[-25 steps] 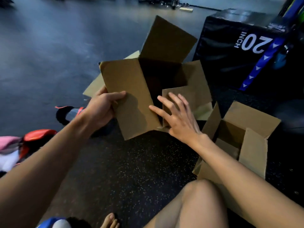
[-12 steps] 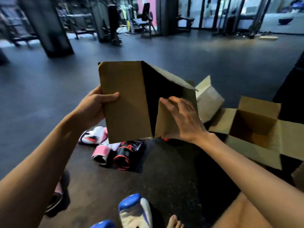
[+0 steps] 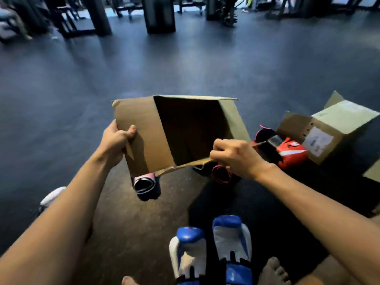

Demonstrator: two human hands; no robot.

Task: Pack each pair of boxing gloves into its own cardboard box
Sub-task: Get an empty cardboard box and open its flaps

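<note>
Between left hand point(image 3: 116, 138) and right hand point(image 3: 232, 156), cardboard box point(image 3: 185, 130) held aloft, each hand pinching a flap. Below both, blue gloves point(image 3: 211, 247) unpacked on the floor. Risk, likely: thin right flap folding or tearing, box sagging before loading.

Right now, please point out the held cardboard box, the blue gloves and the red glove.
held cardboard box point(image 3: 141, 132), head view, left flap.
blue gloves point(image 3: 232, 241), head view, white palm of the right one.
red glove point(image 3: 292, 154), head view, red padding.
</note>
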